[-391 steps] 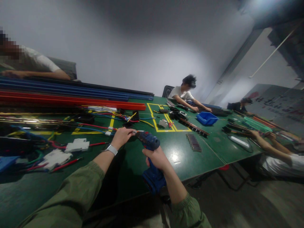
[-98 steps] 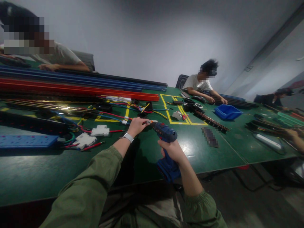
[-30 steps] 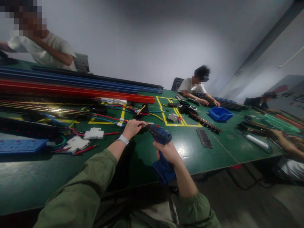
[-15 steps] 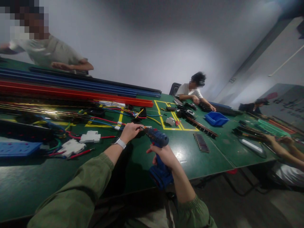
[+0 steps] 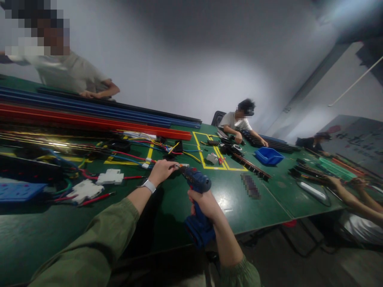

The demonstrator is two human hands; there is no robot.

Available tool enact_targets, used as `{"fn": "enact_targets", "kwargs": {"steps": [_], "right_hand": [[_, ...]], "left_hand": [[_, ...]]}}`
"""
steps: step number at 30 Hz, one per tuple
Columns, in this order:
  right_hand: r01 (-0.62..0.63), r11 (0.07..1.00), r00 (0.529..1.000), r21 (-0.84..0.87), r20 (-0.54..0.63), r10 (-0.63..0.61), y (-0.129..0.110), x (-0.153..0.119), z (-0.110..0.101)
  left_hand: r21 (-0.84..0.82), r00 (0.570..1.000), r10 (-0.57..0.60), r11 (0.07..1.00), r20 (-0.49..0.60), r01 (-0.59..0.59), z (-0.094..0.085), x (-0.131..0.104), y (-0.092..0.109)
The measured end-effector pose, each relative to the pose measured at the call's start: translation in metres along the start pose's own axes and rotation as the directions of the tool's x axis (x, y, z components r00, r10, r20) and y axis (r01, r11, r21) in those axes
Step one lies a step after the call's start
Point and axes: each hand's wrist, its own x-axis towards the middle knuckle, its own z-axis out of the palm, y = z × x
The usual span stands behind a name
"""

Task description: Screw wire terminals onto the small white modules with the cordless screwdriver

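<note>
My right hand (image 5: 206, 204) is wrapped round the grip of a blue cordless drill (image 5: 197, 180), its nose pointing left and away from me. At the drill's tip, my left hand (image 5: 160, 172) has thumb and fingers pinched together. A small white part (image 5: 184, 165) with an orange spot shows just beyond those fingertips; whether they grip it I cannot tell. Left of that hand lie a white breaker-like block (image 5: 110, 176) and a second white block (image 5: 87, 190), both with red leads. Red and blue wires run to a white connector (image 5: 146, 164) behind my left hand.
Blue rails (image 5: 125, 113) and a red channel (image 5: 134, 128) lie along the back left of the green table (image 5: 239, 217). A blue power strip (image 5: 20, 192) is at the near left. Rightward are a phone-like slab (image 5: 250, 186), a blue bin (image 5: 268, 156) and several co-workers.
My view has shifted slightly. My right index finger, stretched out before, is now drawn in against the drill's grip. My left hand stays at the drill's tip.
</note>
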Motion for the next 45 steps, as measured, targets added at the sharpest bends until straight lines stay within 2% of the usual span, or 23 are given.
{"fn": "enact_targets", "kwargs": {"steps": [7, 18, 33, 45], "right_hand": [[-0.029, 1.0, 0.999, -0.008, 0.026, 0.029, -0.005, -0.001, 0.0], [0.065, 0.998, 0.997, 0.001, 0.035, -0.065, 0.006, 0.002, -0.002], [0.063, 0.998, 0.997, 0.0, 0.035, -0.063, 0.004, 0.002, -0.002], [0.055, 0.998, 0.998, -0.01, 0.032, -0.055, 0.006, 0.0, -0.002]], "left_hand": [[0.015, 1.0, -0.011, 1.0, -0.019, 0.011, 0.002, -0.001, 0.001], [0.016, 1.0, -0.007, 1.0, -0.022, 0.008, -0.003, -0.001, 0.005], [0.026, 0.999, 0.003, 1.0, -0.039, -0.002, -0.002, -0.001, 0.005], [0.017, 1.0, -0.017, 1.0, -0.005, 0.017, -0.003, 0.0, 0.005]]}}
